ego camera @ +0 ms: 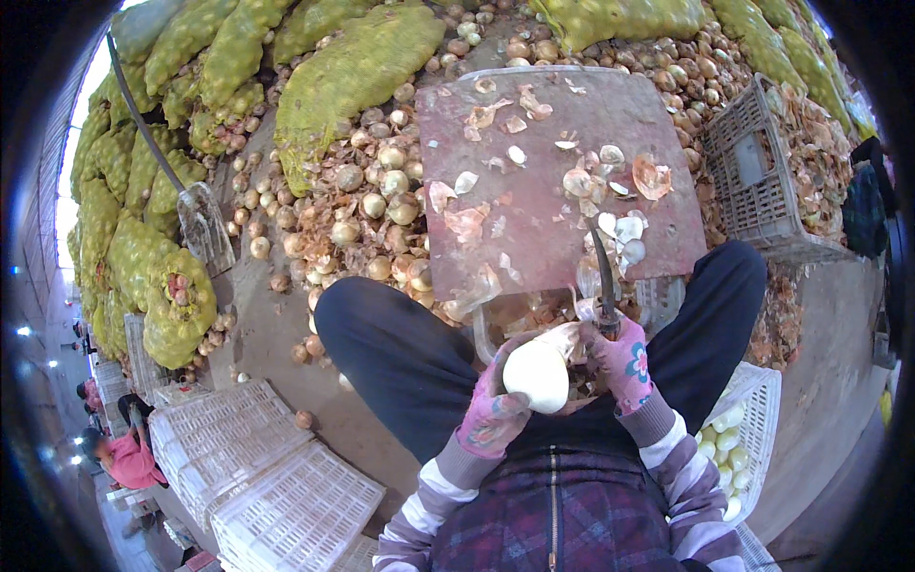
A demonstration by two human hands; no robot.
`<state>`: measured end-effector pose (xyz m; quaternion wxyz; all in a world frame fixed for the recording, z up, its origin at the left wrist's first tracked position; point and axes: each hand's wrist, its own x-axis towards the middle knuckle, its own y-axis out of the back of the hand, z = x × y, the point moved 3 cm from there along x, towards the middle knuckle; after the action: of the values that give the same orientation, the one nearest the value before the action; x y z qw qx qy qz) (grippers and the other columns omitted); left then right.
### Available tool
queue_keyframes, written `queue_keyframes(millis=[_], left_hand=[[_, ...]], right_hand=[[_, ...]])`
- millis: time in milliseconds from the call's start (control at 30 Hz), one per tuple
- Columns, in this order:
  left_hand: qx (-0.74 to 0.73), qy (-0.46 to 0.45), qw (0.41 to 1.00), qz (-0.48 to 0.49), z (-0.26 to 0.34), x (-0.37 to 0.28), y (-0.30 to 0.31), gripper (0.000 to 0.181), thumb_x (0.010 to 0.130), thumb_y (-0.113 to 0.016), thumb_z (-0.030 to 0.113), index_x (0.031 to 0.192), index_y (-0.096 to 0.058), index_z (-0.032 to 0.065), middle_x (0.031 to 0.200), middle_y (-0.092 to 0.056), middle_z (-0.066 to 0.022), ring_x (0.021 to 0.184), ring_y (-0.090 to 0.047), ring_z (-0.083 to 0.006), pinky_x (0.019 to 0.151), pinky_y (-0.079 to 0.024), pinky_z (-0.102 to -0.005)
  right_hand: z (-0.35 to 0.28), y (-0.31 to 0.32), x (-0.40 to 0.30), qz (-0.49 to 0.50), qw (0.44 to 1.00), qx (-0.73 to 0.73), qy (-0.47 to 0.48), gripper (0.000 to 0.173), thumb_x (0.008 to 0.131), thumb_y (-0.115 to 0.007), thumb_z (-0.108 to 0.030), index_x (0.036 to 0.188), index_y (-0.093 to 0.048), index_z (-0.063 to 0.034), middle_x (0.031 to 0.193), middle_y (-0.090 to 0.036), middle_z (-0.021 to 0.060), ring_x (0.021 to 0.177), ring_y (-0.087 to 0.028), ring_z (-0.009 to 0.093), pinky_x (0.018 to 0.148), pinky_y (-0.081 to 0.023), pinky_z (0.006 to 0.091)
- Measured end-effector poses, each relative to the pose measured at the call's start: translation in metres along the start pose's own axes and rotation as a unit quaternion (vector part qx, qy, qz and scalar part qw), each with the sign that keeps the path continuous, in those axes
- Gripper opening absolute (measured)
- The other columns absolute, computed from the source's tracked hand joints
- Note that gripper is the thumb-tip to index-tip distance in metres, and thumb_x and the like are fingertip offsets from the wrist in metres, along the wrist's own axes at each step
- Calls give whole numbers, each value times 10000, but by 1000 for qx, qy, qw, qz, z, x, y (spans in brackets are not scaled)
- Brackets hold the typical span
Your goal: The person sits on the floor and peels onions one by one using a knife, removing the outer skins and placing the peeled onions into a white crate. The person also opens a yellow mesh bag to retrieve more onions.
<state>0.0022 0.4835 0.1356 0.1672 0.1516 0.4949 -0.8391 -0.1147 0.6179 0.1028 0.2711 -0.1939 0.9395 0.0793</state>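
My left hand (500, 407), in a pink patterned glove, is closed around a large white peeled onion (536, 377). Just right of it, my right hand (620, 365), in a matching glove, grips a knife (605, 275) with a dark curved blade pointing away from me. Brownish onion skin (565, 337) hangs between the onion and my right fingers. Past my hands lies a reddish board (515, 236) bearing scattered skins and cut onion pieces (629, 229). Under its near edge, a container (482, 336) holding skins is partly hidden by my hands.
Loose onions (392, 182) lie left of the board, near yellow mesh sacks (357, 71) and a shovel (204, 222). A crate of skins (758, 186) stands right; a white crate (761, 422) by my right thigh holds peeled onions. Stacked crates (286, 500) stand lower left; a person (132, 457) is beyond.
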Motion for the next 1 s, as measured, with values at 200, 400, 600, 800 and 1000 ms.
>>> queue_keyframes(millis=[200, 400, 600, 800, 1000], left_hand=[[-97, 2, 995, -31, 1, 3, 1, 918, 640, -811, 254, 1407, -350, 48, 1341, -480, -131, 1211, -517, -264, 1016, -447, -386], [-27, 1, 1000, 2, -5, 3, 1, 870, 673, -793, 234, 1403, -353, 60, 1314, -490, -121, 1178, -539, -263, 1003, -457, -380], [-7, 31, 999, 34, -4, 5, 0, 851, 703, -802, 227, 1401, -351, 42, 1306, -499, -121, 1180, -535, -250, 1008, -448, -383], [98, -6, 993, 59, -10, 4, 5, 792, 723, -771, 269, 1374, -391, 25, 1279, -529, -120, 1164, -548, -254, 1009, -444, -379], [-62, 9, 996, 62, -15, 3, 21, 760, 743, -748, 294, 1351, -406, -4, 1269, -539, -141, 1159, -559, -291, 1020, -450, -408]], right_hand=[[-15, -1, -12, -106, 972, 201, -55, 343, 838, -725, -231, 1076, -600, -19, 886, -644, 29, 747, -595, 97, 663, -487, 253], [-25, -21, -19, -97, 994, -7, 59, 331, 811, -753, -181, 1043, -623, 16, 870, -668, 30, 789, -605, 80, 703, -502, 254], [-38, -13, -28, -16, 994, -59, 90, 173, 811, -730, -111, 927, -655, -7, 818, -668, 14, 727, -586, 73, 657, -493, 254], [-36, -15, -33, -20, 991, -51, 120, 166, 833, -720, -103, 934, -634, -4, 836, -661, 14, 748, -590, 75, 682, -486, 247], [-25, -2, -25, 24, 997, 73, -3, 211, 839, -722, -111, 991, -623, -2, 830, -651, 7, 731, -586, 72, 658, -471, 229]])
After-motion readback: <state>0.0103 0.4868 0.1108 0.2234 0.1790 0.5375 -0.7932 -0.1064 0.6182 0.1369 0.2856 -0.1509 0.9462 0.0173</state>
